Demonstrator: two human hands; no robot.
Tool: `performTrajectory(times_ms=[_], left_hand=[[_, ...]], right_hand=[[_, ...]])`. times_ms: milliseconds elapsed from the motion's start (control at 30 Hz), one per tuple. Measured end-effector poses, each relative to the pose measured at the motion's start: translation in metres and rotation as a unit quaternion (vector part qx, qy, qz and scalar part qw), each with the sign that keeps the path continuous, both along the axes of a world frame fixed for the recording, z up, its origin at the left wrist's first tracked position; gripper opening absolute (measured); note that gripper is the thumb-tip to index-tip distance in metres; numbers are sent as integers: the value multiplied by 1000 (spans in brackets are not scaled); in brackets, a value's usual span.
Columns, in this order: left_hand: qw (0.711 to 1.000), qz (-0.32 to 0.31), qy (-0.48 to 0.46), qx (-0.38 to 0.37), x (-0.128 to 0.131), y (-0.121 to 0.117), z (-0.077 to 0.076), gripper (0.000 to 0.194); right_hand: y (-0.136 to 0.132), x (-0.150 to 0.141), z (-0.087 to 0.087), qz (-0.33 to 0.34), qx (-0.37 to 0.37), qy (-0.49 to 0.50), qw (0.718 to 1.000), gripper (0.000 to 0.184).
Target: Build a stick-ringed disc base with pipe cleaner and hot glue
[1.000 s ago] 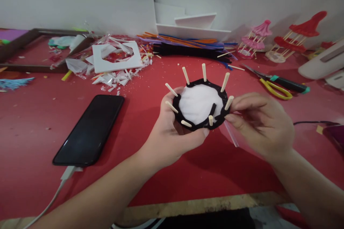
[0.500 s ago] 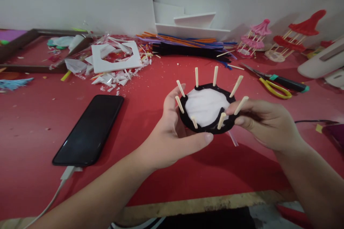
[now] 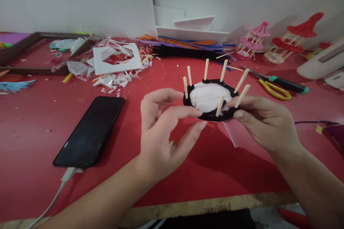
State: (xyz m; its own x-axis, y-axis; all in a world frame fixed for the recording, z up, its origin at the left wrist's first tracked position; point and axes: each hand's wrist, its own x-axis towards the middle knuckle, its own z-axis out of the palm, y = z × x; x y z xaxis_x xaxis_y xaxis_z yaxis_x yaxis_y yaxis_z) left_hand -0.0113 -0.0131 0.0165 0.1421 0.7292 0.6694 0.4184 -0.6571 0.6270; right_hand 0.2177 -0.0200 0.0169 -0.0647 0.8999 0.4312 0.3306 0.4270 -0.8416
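Now left hand [image 3: 161,134] loosened, fingers parted at stick-ringed disc [image 3: 208,96]; right hand [image 3: 271,123], pinching its edge, apparently bears weight alone.

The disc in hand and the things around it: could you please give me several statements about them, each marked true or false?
1. The right hand grips the disc at its edge. True.
2. The left hand is closed in a fist. False: its thumb and fingers are spread apart beside the disc.
3. Sticks stand around the black rim. True.
4. The phone has no cable attached. False: a white one is plugged in.
5. In the picture, the pink tower stands left of the red tower. True.
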Motion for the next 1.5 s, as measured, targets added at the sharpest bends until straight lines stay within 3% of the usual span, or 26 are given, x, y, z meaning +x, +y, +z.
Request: performTrajectory(times_ms=[167,467,867,1100,1233,1333,1500], left_hand=[[997,3,70,32,1,2,-4,20],[1000,19,11,7,1,4,-2,15],[996,40,75,25,-4,4,-4,15],[996,59,54,37,-5,6,0,7],[994,54,-39,-88,-7,11,1,12],[974,17,-128,-185,-7,15,-1,19],[936,-52,-213,-275,-5,18,-2,33]], right_hand=[[-2,-3,1,10,-7,-3,1000,16],[-2,-3,0,-14,-12,8,1000,16],[-2,-3,-2,-10,0,8,1000,15],[0,-1,-3,-27,-3,-12,1000,13],[2,2,-5,-45,-2,4,999,15],[2,3,-5,-33,-8,23,999,15],[1,2,-4,-19,-16,37,999,15]])
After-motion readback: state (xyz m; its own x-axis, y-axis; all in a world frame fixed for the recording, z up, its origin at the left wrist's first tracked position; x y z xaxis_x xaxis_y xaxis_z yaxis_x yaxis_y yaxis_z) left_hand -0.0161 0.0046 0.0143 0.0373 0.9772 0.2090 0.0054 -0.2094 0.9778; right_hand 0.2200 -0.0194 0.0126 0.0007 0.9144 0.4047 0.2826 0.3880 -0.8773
